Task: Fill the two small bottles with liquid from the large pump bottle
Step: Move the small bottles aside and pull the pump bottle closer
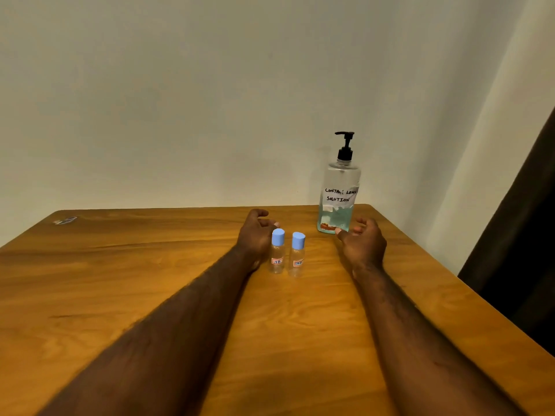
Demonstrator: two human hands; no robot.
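Two small clear bottles with blue caps stand side by side in the middle of the wooden table: the left small bottle [277, 251] and the right small bottle [297, 254], each with a small label. A large clear pump bottle [339, 193] with a black pump and a handwritten label stands behind them to the right, holding a little bluish liquid at the bottom. My left hand [255, 235] hovers just left of the left small bottle, fingers loosely curled, holding nothing. My right hand [362, 244] is beside the pump bottle's base, fingers relaxed and empty.
The wooden table [150, 280] ends at a pale wall behind. A small flat object [65, 220] lies at the far left corner. A dark curtain [522, 250] hangs past the table's right edge.
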